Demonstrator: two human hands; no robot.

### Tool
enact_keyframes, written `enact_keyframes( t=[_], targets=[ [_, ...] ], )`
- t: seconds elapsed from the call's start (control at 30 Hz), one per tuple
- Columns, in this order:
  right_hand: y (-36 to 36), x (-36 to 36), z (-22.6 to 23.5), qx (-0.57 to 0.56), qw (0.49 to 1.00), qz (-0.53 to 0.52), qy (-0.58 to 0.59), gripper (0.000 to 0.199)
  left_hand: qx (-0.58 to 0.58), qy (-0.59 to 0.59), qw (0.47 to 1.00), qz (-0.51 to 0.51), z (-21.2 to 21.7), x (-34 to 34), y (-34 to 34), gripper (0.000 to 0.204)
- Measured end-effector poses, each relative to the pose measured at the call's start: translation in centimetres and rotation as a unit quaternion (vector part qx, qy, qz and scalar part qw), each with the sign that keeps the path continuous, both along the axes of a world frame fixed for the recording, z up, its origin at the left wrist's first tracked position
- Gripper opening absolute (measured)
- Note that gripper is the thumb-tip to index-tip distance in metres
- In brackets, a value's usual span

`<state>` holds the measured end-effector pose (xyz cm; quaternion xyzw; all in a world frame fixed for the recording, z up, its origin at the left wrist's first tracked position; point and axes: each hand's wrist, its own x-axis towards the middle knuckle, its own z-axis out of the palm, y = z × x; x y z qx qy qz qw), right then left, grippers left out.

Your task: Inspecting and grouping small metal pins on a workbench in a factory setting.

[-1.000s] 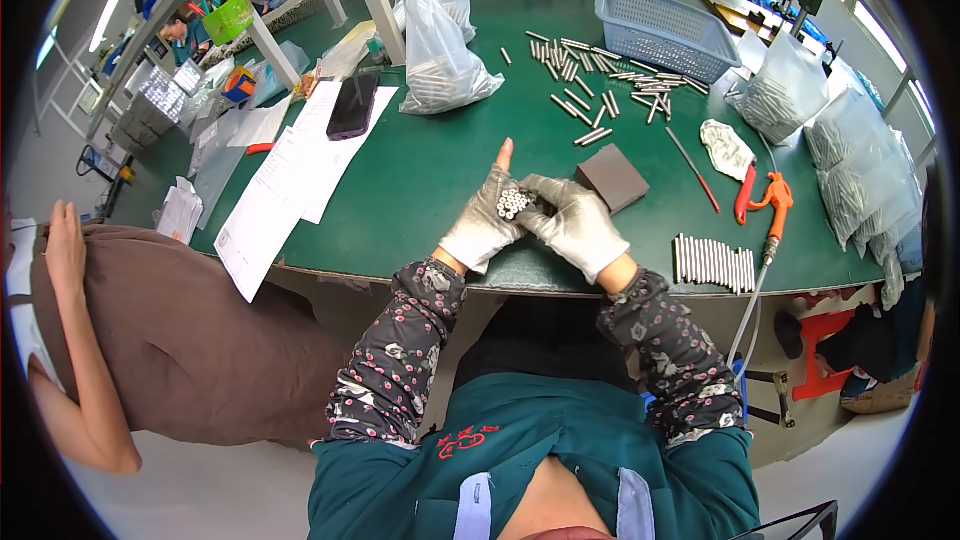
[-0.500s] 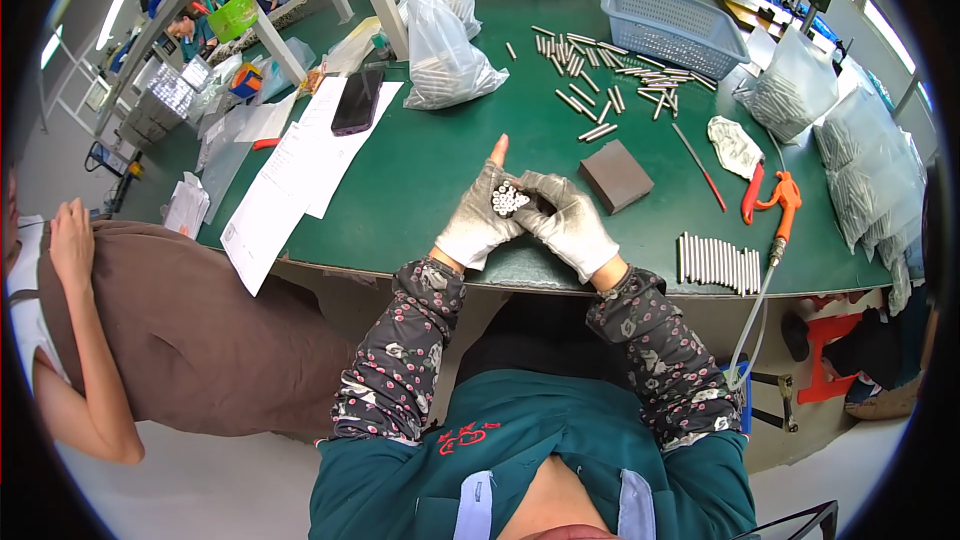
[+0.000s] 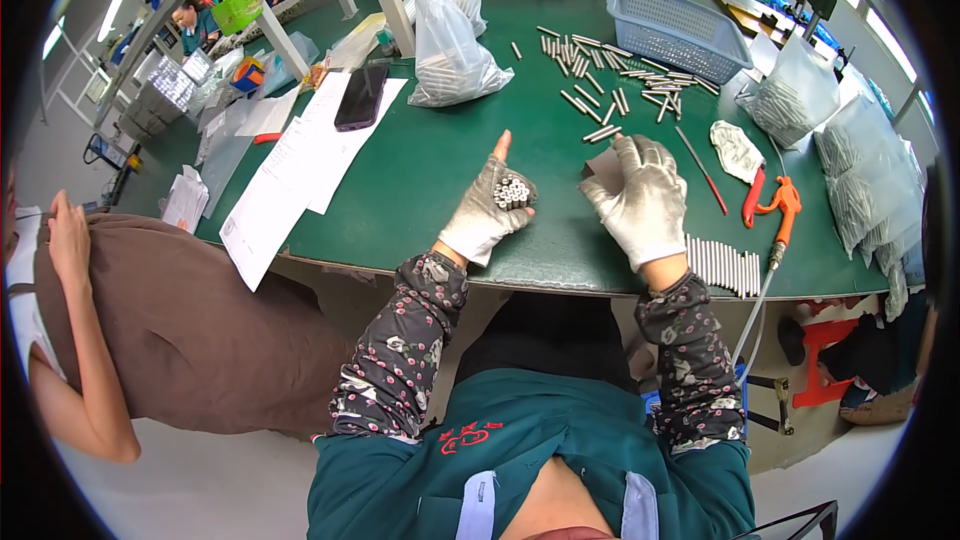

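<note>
Broadly, the green table (image 3: 420, 190) carries everything; at its middle the gloved left hand (image 3: 490, 212) is clenched round a bundle of short metal rods (image 3: 512, 192), forefinger pointing toward twelve o'clock; at three o'clock from it the right hand (image 3: 645, 202) covers a dark block (image 3: 598, 168), fingers curled, though whether they grip it cannot be told; the rods look stiff, smooth and slippery, likely heavy together, best clasped round their middle.
</note>
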<state>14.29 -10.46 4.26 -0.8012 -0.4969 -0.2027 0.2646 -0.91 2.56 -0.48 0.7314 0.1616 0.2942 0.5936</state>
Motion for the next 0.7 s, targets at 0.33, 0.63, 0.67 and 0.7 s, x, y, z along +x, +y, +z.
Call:
enact_keyframes(
  t=[0.33,0.63,0.67,0.7],
  targets=[
    [0.0,-0.6,-0.6,0.025,0.998,0.062,0.014,0.039,-0.018,-0.006,1.0,-0.021,-0.2,0.4,0.3,0.097],
    [1.1,-2.3,2.9,0.042,0.991,0.121,-0.031,0.022,-0.007,-0.001,1.0,-0.01,-1.4,0.5,1.0,0.104],
    [0.9,-3.7,3.0,0.062,0.983,0.17,-0.017,0.022,-0.008,-0.001,1.0,-0.009,-2.3,0.7,1.6,0.104],
    [1.1,-4.5,2.6,0.04,0.974,0.223,-0.022,0.022,-0.012,-0.051,0.998,-0.031,-2.6,1.1,1.9,0.103]
  ],
)
